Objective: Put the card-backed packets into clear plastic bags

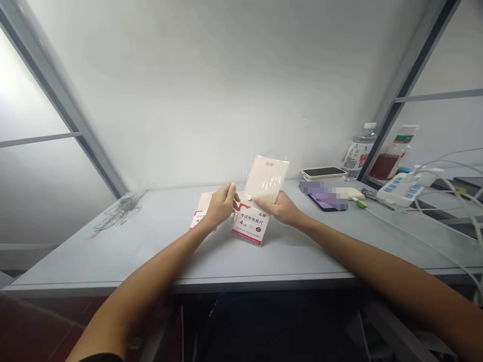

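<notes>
My right hand (284,207) grips the side of a clear plastic ruler-set pouch (249,229), thumb in front. Its upper part is cream with small red print; its lower part carries a white-and-red label with black lettering. The pouch is tilted above the desk, and a small round snap shows near my right thumb. Just left of it is my left hand (222,205), its fingers curled together; what they hold, if anything, is hidden. A similar cream, red and white pouch (201,207) lies on the desk behind my left wrist, partly covered.
Crumpled clear plastic film (123,211) lies on the left of the grey desk (151,261). At the right are a phone (324,172), another phone with a purple screen (320,197), a water bottle (360,151), a bottle of red liquid (394,156), a power strip (400,189) and loose cables.
</notes>
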Demonstrator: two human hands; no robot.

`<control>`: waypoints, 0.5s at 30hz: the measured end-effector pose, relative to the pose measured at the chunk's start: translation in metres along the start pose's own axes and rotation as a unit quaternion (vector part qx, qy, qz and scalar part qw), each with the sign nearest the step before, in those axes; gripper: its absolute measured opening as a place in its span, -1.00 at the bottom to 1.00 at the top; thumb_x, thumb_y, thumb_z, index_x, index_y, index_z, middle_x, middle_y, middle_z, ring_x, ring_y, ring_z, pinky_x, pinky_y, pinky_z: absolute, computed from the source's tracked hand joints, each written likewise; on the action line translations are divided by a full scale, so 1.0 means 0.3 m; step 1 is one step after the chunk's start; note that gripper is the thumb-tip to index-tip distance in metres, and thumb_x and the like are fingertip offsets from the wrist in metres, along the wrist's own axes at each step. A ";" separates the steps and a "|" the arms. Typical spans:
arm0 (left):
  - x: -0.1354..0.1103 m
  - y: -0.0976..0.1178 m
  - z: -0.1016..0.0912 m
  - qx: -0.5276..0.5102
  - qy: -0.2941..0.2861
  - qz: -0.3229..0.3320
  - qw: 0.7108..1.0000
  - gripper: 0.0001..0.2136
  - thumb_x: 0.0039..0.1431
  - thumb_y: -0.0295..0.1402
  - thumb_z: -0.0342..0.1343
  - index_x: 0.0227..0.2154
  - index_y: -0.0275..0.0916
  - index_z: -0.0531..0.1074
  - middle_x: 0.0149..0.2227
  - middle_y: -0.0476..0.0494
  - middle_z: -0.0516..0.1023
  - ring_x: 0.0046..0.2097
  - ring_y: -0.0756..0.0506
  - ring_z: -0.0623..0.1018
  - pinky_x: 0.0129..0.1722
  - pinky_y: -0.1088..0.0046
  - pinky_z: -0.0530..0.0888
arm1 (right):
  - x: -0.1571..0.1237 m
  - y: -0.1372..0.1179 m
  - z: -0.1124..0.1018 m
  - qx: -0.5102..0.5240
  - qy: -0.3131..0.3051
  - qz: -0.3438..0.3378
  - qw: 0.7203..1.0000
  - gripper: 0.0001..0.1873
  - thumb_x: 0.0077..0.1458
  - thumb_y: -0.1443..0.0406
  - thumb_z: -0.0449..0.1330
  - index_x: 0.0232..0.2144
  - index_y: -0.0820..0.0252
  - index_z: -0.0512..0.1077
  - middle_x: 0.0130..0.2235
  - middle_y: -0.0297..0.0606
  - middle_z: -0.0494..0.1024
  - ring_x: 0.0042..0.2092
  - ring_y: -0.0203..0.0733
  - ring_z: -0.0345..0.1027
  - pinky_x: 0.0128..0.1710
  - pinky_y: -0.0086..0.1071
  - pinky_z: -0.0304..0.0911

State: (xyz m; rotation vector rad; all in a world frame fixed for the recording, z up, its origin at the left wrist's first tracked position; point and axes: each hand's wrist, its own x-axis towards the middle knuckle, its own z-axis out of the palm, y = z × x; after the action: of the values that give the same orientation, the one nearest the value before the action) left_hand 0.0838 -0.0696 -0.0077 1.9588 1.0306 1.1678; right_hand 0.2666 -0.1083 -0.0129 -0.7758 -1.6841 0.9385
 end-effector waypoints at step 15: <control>0.004 -0.005 -0.012 -0.070 -0.088 0.041 0.993 -0.82 0.11 -0.27 -0.05 -0.41 -0.25 0.37 -0.06 -0.15 0.39 -0.11 -0.09 0.43 -0.30 0.41 0.48 | 0.009 -0.007 -0.011 -0.018 0.023 0.067 0.997 -0.59 -0.05 0.11 0.23 -0.20 0.29 0.49 -0.18 -0.11 0.56 -0.17 -0.01 0.44 -0.24 -0.24 0.35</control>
State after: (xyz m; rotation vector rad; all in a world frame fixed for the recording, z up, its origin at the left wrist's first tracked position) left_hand 0.0804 -0.0675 -0.0069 1.9686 0.7639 1.0587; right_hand 0.2690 -0.1063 -0.0092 -0.9372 -1.6281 0.9779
